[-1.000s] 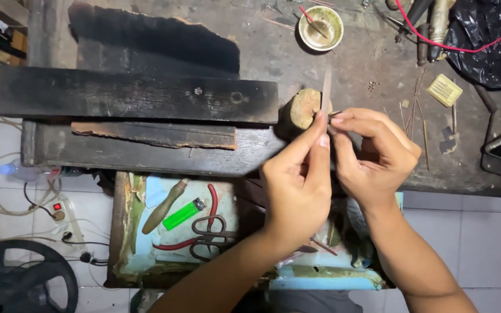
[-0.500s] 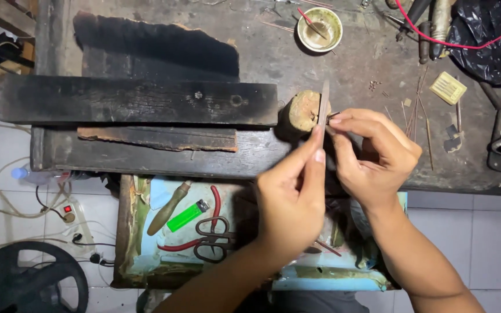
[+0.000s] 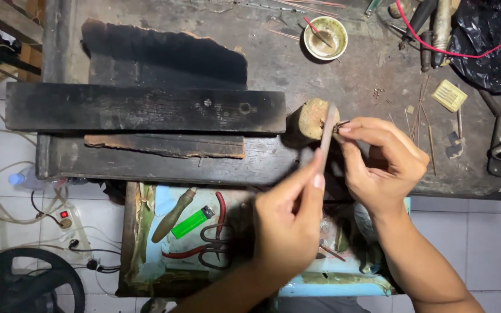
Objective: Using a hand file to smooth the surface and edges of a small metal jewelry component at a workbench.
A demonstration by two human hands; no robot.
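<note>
Head view, looking straight down at a dark, scarred workbench. Two bare hands meet just right of centre, over the bench's front edge.

The left hand comes up from below. Its thumb and forefinger are closed on a slim flat file, gripping the lower end. The file's long axis runs near-vertically in the picture, leaning slightly right at the top, so it points away from the person. Its upper end lies across a small rounded wooden peg that juts from the bench edge.

The right hand comes in from the lower right. Its fingers are curled, with thumb and forefinger pinched on a tiny workpiece, too small to identify. The piece sits at the fingertips, touching or just beside the file's upper right side, against the peg. So the workpiece lies to the right of the file and up and left of the right palm; the right hand is the nearer one to it.

Around them: an open drawer below the bench holds a green lighter, red-handled scissors and a wooden-handled tool. A small bowl stands at the top, well apart. A charred plank lies to the left.
</note>
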